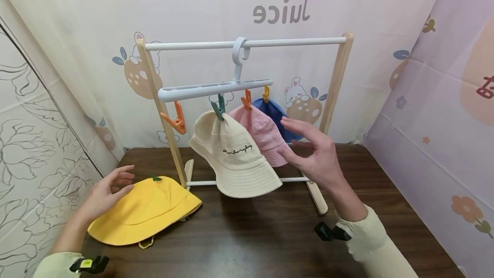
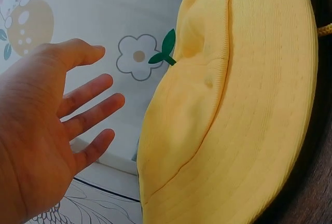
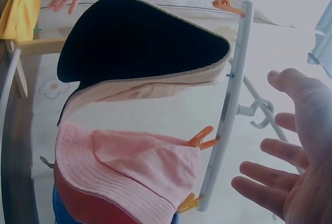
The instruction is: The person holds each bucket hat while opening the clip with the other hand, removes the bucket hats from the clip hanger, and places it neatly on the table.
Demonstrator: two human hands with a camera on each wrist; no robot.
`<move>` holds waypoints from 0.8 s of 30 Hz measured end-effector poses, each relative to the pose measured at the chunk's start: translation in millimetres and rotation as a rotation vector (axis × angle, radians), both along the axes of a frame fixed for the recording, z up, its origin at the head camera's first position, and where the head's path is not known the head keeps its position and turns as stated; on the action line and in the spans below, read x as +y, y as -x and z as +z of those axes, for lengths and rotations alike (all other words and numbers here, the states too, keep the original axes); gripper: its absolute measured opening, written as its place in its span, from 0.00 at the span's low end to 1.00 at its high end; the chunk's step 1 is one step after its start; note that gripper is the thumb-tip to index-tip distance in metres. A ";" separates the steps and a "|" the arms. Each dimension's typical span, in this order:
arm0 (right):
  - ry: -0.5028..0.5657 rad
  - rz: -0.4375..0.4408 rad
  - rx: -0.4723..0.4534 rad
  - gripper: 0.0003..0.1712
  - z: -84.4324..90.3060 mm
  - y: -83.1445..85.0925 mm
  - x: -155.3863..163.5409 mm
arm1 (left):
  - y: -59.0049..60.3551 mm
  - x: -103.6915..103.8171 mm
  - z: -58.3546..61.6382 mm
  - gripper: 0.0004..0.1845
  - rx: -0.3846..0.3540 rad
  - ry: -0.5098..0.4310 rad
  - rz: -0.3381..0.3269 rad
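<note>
A yellow hat [image 1: 146, 211] with a green leaf tab lies at the left of the table. My left hand [image 1: 106, 194] is beside its crown, fingers spread and apart from it in the left wrist view. My right hand [image 1: 318, 153], holding nothing, is raised with loosely bent fingers near the hanging hats. A cream bucket hat [image 1: 239, 158] hangs from a green clip [image 1: 218, 107], a pink hat [image 1: 264, 134] from an orange clip [image 3: 203, 139], and a blue hat [image 1: 278, 117] from a yellow clip [image 1: 266, 94]. An orange clip [image 1: 176, 118] at the hanger's left end holds nothing.
The pale clip hanger [image 1: 216, 88] hooks over the white top bar [image 1: 301, 43] of a wooden-legged rack [image 1: 335, 85]. The rack stands on a dark wooden table [image 1: 270, 239]. Printed curtains [image 1: 200, 3] enclose the back and sides.
</note>
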State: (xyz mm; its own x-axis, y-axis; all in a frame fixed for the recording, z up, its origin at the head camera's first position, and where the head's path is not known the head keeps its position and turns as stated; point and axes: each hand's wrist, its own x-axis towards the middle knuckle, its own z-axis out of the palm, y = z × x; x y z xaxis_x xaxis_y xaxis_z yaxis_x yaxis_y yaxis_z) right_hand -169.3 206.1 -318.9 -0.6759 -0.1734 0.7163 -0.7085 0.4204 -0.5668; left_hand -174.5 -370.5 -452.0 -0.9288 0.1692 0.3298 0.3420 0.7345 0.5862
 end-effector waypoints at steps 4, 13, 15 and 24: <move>-0.007 0.010 0.023 0.38 -0.2 1.1 -0.5 | 0.9 3.3 -0.3 0.31 0.001 -0.001 -0.003; -0.018 0.030 0.025 0.36 2.0 2.0 -2.3 | 3.9 10.6 -2.2 0.30 0.001 -0.017 -0.036; -0.021 0.030 0.019 0.36 2.3 1.9 -2.4 | 4.7 12.5 -2.8 0.30 0.001 -0.026 -0.048; -0.022 0.040 0.009 0.34 5.3 3.8 -4.9 | 6.4 19.9 -4.8 0.29 -0.001 -0.029 -0.038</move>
State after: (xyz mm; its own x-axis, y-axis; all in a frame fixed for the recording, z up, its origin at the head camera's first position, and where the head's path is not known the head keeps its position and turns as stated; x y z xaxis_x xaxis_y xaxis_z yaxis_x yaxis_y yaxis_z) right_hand -173.1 201.2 -313.6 -0.6617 -0.2155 0.7181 -0.7299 0.4041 -0.5513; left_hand -180.9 -350.6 -456.8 -0.9223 0.1948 0.3337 0.3685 0.7036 0.6076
